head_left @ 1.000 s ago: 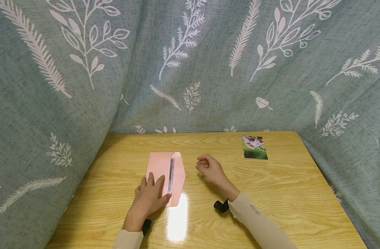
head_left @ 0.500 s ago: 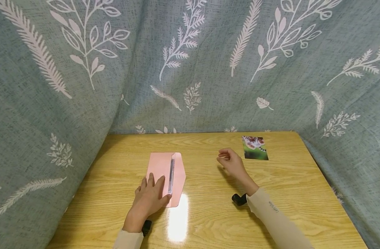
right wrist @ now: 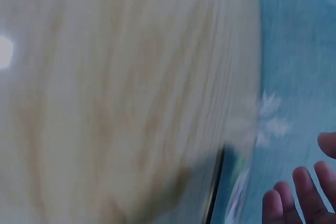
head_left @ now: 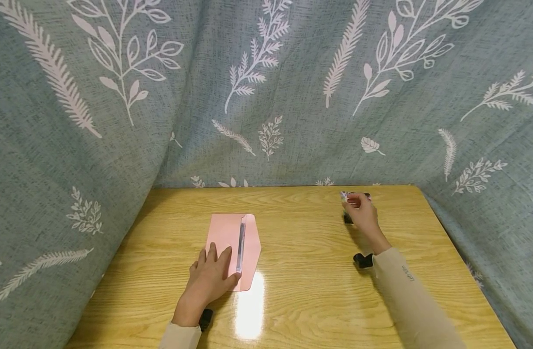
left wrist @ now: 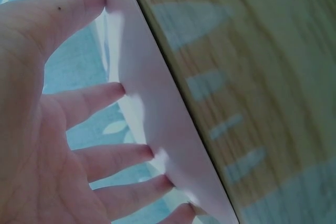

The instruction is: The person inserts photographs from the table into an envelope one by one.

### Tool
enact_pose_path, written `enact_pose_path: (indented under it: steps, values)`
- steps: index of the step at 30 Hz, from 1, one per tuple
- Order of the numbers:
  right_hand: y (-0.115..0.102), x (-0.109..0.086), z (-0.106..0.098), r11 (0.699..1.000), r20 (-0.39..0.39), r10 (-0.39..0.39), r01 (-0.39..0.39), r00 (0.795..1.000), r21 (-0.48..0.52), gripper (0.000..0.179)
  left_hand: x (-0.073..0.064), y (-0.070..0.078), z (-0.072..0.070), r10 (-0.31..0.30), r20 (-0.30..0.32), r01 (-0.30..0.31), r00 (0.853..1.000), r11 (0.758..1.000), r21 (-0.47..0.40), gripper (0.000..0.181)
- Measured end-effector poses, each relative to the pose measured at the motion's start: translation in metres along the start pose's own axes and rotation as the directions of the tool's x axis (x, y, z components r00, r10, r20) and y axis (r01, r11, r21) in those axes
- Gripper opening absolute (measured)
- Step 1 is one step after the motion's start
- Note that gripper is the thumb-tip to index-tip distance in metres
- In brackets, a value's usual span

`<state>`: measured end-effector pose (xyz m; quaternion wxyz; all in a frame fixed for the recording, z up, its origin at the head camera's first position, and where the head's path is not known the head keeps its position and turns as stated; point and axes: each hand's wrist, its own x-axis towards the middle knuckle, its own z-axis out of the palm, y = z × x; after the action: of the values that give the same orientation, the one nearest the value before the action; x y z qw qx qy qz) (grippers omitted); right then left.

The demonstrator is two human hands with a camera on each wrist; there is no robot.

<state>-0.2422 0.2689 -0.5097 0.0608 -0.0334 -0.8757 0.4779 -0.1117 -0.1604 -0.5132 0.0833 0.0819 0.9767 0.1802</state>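
Note:
A pink envelope (head_left: 224, 228) lies on the table with its pointed flap (head_left: 251, 247) folded out to the right. Along its mouth shows a narrow greyish strip of something inside. My left hand (head_left: 208, 280) rests on the lower part of the envelope, fingers spread, thumb near the mouth; the left wrist view shows the fingertips (left wrist: 149, 152) pressing its surface. Far right, my right hand (head_left: 363, 215) hovers over a tiger photo (head_left: 348, 219) and covers most of it. In the right wrist view its loosely bent fingers (right wrist: 307, 195) stand apart from the photo's edge.
The wooden table (head_left: 297, 271) carries a bright light reflection near the front. A grey-green curtain (head_left: 292, 150) with white leaf prints hangs behind it and at both sides. Small black wrist devices (head_left: 363, 261) sit at each wrist.
My right hand has moved right and away from me, from beside the envelope to over the tiger photo. The left hand and envelope stay put.

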Motion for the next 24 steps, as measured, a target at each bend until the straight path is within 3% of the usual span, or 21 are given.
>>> enact_pose_path:
  steps: [9,17,24]
  values:
    - [0.023,0.026,-0.023,0.995,-0.096,0.045,-0.053,0.994,-0.079,0.038,0.0,0.0,-0.001,-0.002,0.016,0.002,1.0,1.0,-0.009,0.074]
    - [0.037,0.041,-0.031,0.99,-0.048,0.1,-0.104,0.994,-0.09,0.046,-0.001,-0.001,-0.002,-0.002,0.026,0.003,1.0,1.0,-0.016,0.073]
    - [0.048,0.048,-0.035,0.959,-0.018,0.076,-0.078,0.997,-0.274,0.054,-0.001,-0.002,-0.002,0.0,0.023,0.001,1.0,1.0,-0.021,0.073]
